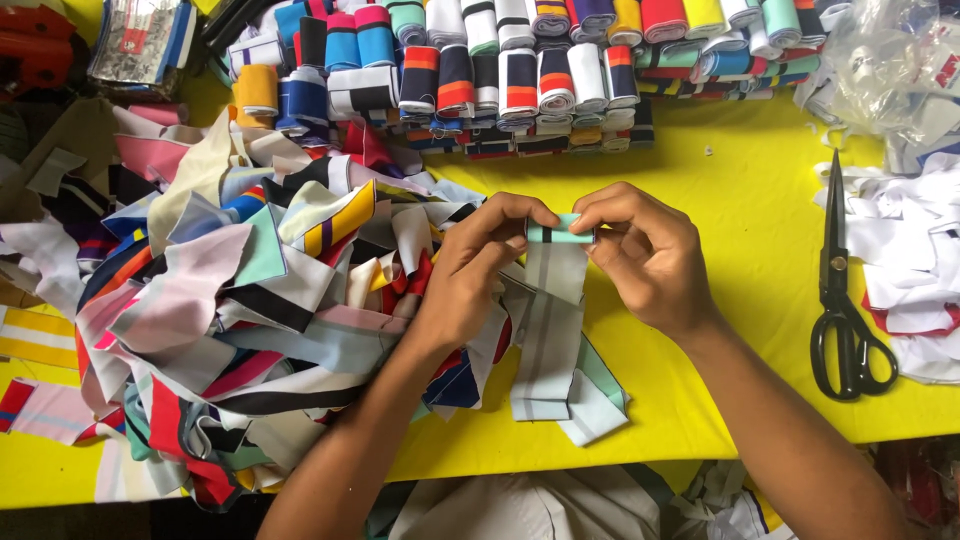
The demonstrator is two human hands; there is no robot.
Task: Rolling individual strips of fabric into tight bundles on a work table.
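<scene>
My left hand (pixel 480 265) and my right hand (pixel 645 255) meet over the middle of the yellow table (pixel 740 200). Both pinch the rolled top end of a pale mint fabric strip (pixel 550 330) with grey stripes. The small roll sits between my thumbs and fingertips. The loose rest of the strip trails toward me and folds over near the table's front edge. A big heap of loose striped fabric strips (pixel 230 300) lies under and beside my left forearm.
Rows of rolled striped fabric bands (pixel 500 75) line the far side of the table. Black scissors (pixel 840 290) lie shut at the right, next to white cloth pieces (pixel 910 240). A clear plastic bag (pixel 890 60) sits at the far right corner.
</scene>
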